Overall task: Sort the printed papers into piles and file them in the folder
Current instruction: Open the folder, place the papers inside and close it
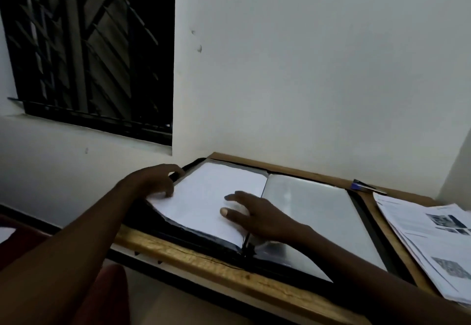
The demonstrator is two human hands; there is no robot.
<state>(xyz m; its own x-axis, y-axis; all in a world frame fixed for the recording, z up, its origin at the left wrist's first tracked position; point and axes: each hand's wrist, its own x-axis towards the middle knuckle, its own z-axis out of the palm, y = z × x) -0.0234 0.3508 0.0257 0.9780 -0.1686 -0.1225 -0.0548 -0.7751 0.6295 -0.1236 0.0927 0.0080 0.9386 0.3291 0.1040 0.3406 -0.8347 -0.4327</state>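
A black folder (pixel 356 212) lies open on the wooden table (pixel 229 271). A white sheet (pixel 211 197) lies on its left half; the right half shows a clear plastic sleeve (pixel 311 212). My left hand (pixel 155 179) rests at the folder's far-left edge with its fingers curled down onto the sheet's corner. My right hand (pixel 254 215) lies flat on the white sheet near the spine, with the fingers spread. A pile of printed papers (pixel 433 243) with text and pictures sits at the right of the table.
A blue pen (pixel 367 187) lies at the back of the table beside the folder. A white wall stands right behind the table and a dark barred window (pixel 89 51) is at the upper left. The table's front edge runs diagonally below my arms.
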